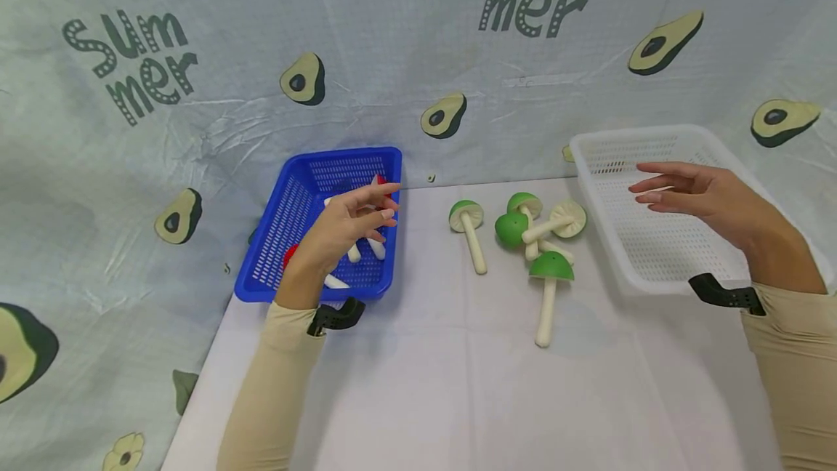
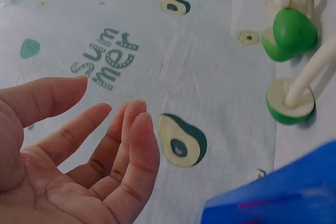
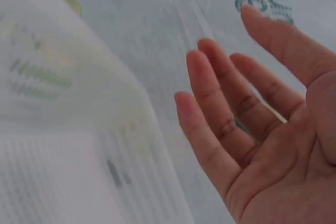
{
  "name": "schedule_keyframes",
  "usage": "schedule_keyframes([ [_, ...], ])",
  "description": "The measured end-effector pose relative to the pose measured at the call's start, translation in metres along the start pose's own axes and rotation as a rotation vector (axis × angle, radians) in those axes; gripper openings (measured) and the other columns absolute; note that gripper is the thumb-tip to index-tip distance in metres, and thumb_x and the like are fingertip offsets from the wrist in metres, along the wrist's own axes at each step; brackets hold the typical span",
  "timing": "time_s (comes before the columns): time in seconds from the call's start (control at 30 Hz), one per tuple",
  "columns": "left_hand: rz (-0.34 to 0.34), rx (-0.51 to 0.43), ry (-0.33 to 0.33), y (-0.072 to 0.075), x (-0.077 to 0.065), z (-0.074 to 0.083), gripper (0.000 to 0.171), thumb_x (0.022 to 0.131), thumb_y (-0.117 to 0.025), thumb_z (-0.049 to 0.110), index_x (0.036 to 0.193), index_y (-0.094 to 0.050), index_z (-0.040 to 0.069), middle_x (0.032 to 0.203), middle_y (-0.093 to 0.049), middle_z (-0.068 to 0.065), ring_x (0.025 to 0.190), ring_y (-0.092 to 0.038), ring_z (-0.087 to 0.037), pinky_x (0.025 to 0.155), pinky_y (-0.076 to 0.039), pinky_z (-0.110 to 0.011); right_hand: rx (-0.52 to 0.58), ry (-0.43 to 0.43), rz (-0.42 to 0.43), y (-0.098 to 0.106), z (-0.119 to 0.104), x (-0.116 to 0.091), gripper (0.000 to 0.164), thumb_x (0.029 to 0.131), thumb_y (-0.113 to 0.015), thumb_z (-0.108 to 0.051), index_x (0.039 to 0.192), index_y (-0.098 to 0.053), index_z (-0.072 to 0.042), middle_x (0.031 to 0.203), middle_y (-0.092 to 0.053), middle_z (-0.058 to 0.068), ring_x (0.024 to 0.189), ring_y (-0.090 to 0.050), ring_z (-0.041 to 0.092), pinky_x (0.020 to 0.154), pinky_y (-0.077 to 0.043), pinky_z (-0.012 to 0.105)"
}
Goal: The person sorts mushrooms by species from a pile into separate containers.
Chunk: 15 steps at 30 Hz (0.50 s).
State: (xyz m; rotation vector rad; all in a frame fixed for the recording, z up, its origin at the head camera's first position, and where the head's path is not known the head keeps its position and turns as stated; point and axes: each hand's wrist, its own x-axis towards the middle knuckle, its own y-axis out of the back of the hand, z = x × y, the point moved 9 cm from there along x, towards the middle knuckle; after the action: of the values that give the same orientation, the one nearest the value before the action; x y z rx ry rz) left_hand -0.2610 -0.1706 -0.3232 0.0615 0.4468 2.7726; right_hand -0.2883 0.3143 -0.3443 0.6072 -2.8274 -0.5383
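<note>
My left hand (image 1: 343, 227) hovers above the blue basket (image 1: 297, 166), fingers loosely bent and holding nothing. Inside that basket lie several toy mushrooms with white stems, partly hidden by the hand; a red cap (image 1: 290, 256) shows beside the wrist. Over the white basket (image 1: 621, 253) on the right, my right hand (image 1: 709, 198) is held with relaxed fingers and an empty palm. Between the baskets, several green-capped toy mushrooms lie on the table: one mushroom (image 1: 472, 235) toward the left, a cluster around a green cap (image 1: 511, 229), and a nearer mushroom (image 1: 549, 289).
A white cloth (image 1: 497, 398) covers the table. Behind it hangs a pale sheet (image 1: 379, 35) printed with avocados and lettering, meeting the table just beyond the baskets. The white basket's raised rim (image 1: 598, 235) stands close to the mushroom cluster.
</note>
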Motion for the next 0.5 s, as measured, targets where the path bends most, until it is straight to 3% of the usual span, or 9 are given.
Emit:
schedule_keyframes([
  [0.2,-0.025,-0.030,-0.032,-0.023,0.009,0.006,0.044,0.099,-0.065,0.015,0.143,-0.059,0.014,0.121,-0.063,-0.012,0.106,-0.066,-0.030,0.080,-0.061,-0.035,-0.060,-0.023,0.055,0.036,0.017,-0.017,0.056,0.101,-0.053,0.008,0.154,-0.042,-0.006,0.125,-0.069,-0.010,0.105,-0.070,0.003,0.086,-0.053,0.013],
  [0.33,-0.045,-0.043,-0.042,-0.039,0.013,0.006,0.044,0.099,-0.064,0.012,0.143,-0.060,0.014,0.121,-0.062,-0.013,0.106,-0.065,-0.033,0.081,-0.061,-0.036,-0.060,-0.100,0.145,0.059,0.036,-0.030,0.057,0.100,-0.057,0.004,0.153,-0.044,-0.009,0.119,-0.071,-0.016,0.099,-0.070,0.000,0.082,-0.052,0.009],
  [0.5,-0.094,-0.056,-0.049,-0.066,0.016,0.002,0.044,0.100,-0.063,0.009,0.143,-0.058,0.010,0.123,-0.061,-0.020,0.101,-0.067,-0.027,0.080,-0.061,-0.034,-0.036,-0.156,0.281,0.083,0.061,-0.048,0.058,0.100,-0.062,-0.002,0.154,-0.044,-0.012,0.112,-0.069,-0.024,0.096,-0.067,-0.008,0.076,-0.051,0.006],
])
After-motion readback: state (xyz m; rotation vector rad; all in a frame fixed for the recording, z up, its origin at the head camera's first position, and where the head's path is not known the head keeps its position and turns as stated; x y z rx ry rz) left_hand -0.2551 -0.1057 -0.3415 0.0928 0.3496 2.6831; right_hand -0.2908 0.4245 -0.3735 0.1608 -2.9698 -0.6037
